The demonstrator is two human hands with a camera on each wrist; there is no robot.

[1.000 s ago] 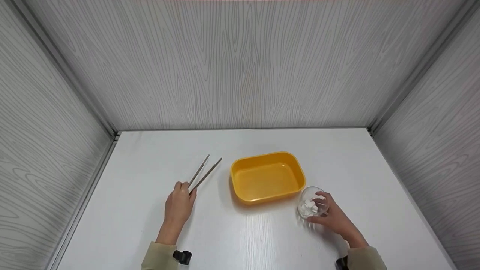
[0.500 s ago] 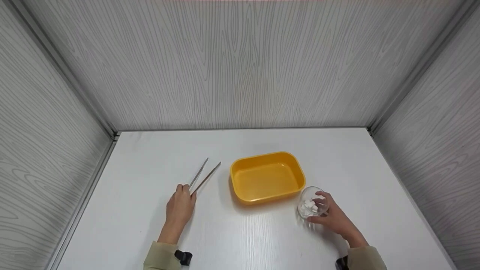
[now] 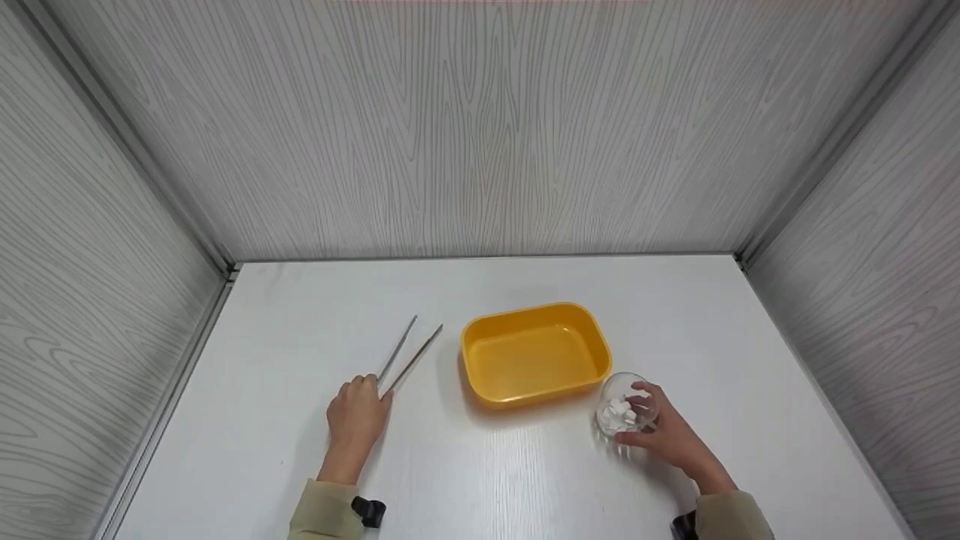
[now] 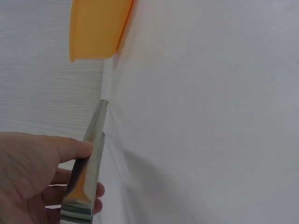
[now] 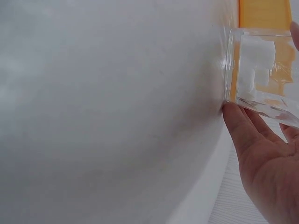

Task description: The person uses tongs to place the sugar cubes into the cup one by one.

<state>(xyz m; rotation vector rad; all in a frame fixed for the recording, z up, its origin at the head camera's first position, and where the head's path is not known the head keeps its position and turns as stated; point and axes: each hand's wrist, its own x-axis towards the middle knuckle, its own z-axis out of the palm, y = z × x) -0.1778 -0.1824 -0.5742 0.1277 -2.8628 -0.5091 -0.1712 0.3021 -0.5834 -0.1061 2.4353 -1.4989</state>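
Note:
In the head view my left hand point(image 3: 356, 414) grips a pair of metal tongs point(image 4: 94, 161). Their two arms stand apart and point up and to the right, with nothing between the tips. The left wrist view shows the thumb on one side of the tongs and fingers on the other. My right hand point(image 3: 667, 431) holds a clear glass cup point(image 3: 621, 387) that stands on the table, thumb and fingers around its sides. Several white pieces point(image 3: 617, 416) lie inside the cup. A yellow rectangular tray point(image 3: 534, 364) sits between the hands, with nothing in it.
The cup stands close to the tray's near right corner. A white table point(image 3: 495, 472) carries everything, bounded by a grey wood-grain back panel point(image 3: 480, 135) and side panels at left point(image 3: 90, 300) and right point(image 3: 877, 300).
My left hand and the tongs have shifted slightly down toward the front of the table. The right hand, cup and tray have stayed in place.

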